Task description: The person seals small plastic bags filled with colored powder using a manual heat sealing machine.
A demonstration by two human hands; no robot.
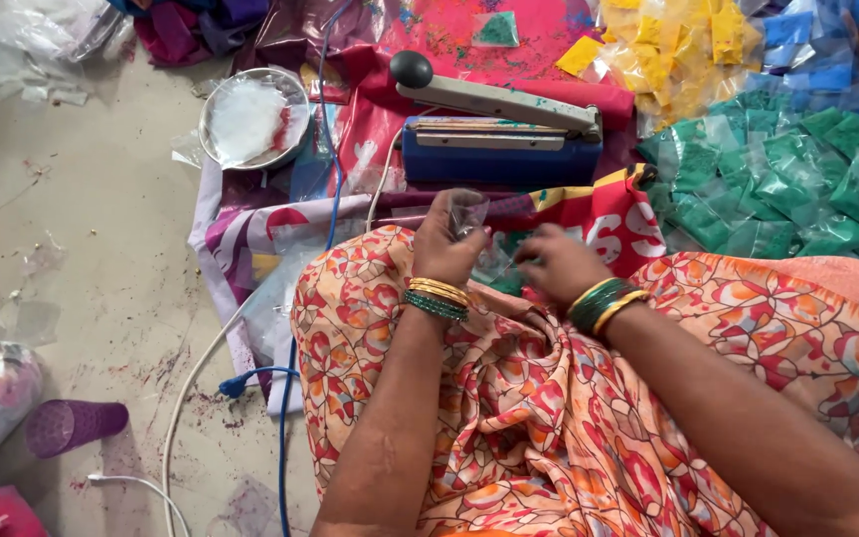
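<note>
Head view: our left hand (446,244) has fingers pinched shut on a small clear plastic pouch (468,211), held up just in front of the blue heat sealer (499,149). Our right hand (556,263) rests curled on the lap w/ fingertips down among loose pouches; can't tell if it grips any. Green packets (787,184) lie piled to the right.

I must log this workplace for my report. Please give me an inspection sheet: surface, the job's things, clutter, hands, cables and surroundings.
Surface: grey floor with reddish powder stains; a patterned cloth is spread under the work.
Job's things: small clear pouch held up; blue heat sealer in front, arm raised.
Clutter: heaps of green packets, yellow packets and blue packets; metal bowl with white content; purple cup on its side.
Hands: left hand grips the pouch; right hand low on the lap, contents unclear.
Cables: white cable and blue cable cross the floor.
Surroundings: plastic bags at far left.
</note>
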